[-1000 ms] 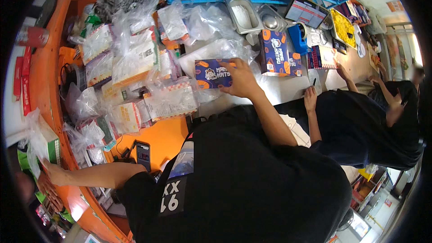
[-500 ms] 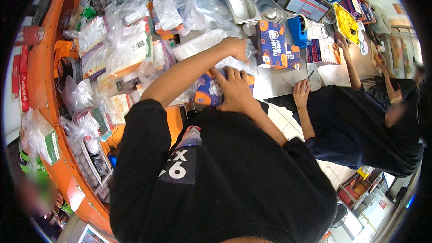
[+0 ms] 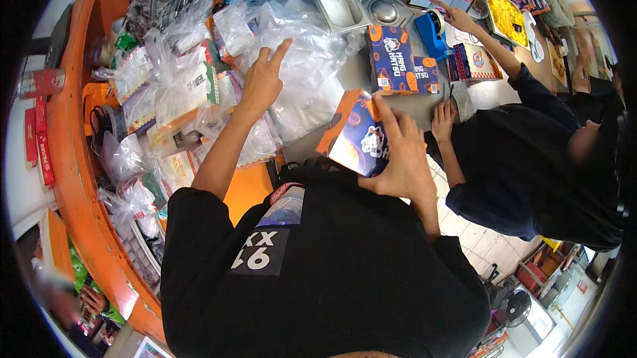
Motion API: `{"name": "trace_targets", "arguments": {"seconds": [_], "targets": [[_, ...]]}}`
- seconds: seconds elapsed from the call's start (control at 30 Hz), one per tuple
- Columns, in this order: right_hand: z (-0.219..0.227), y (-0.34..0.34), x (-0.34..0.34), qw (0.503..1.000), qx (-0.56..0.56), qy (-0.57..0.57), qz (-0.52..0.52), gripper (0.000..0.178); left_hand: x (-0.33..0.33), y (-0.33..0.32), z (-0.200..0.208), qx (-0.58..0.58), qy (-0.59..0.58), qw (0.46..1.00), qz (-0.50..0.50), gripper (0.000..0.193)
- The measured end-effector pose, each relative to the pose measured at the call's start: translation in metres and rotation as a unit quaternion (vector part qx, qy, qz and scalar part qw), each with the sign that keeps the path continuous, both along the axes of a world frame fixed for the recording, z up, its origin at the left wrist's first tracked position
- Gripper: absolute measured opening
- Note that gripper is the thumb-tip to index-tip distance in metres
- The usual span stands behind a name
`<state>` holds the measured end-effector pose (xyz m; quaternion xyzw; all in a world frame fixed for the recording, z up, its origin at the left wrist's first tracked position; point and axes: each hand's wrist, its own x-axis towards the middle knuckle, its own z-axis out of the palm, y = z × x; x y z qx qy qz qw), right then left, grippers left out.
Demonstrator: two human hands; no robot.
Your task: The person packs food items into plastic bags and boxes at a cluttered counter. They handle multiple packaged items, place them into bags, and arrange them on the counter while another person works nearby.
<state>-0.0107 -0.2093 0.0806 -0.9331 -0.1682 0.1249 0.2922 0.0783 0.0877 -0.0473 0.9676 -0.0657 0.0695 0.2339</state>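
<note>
Right hand [image 3: 406, 167], near: pinching tilted blue box [image 3: 358, 134]; best levelled, unsqueezed. Left hand [image 3: 261, 86], far: two fingers spread by clear plastic [image 3: 308, 86].

So your metal counter [image 3: 492, 98] is pretty loaded: a loose heap of clear plastic bags [image 3: 302, 106] sits right in front of you, with a steel pan [image 3: 352, 27] of white stuff behind and a second steel pan [image 3: 385, 13] next to it. To your right you've got a tall blue-and-orange box [image 3: 391, 59], a smaller matching box [image 3: 425, 79] beside it, a blue tape dispenser [image 3: 430, 36] and a shallow tray [image 3: 520, 47] of something yellow. Over on your left, bagged boxes [image 3: 186, 96] are piled up, with an orange surface [image 3: 249, 192] peeking out just below them.
</note>
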Motion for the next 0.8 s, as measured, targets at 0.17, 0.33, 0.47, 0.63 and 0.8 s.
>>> {"name": "trace_targets", "arguments": {"seconds": [0.17,0.33,0.47,0.63,0.8], "targets": [[0.011,0.026,0.037,0.994,0.028,-0.071,0.075,0.122,-0.037,0.007,0.028,-0.030,-0.012,0.999,0.026,0.029],[0.000,0.076,0.064,0.936,0.209,-0.067,0.275,0.117,-0.089,0.026,0.030,-0.139,-0.119,0.981,0.066,0.027],[-0.044,0.108,0.074,0.890,0.255,0.018,0.377,0.117,-0.127,0.056,0.030,-0.204,-0.097,0.955,0.195,0.019],[-0.080,0.119,0.070,0.890,0.244,0.035,0.384,0.120,-0.151,0.061,0.061,-0.497,-0.019,0.857,0.136,0.029],[-0.088,0.127,0.056,0.958,0.080,-0.080,0.264,0.126,-0.156,0.025,0.076,-0.252,0.011,0.959,0.128,0.020]]}}
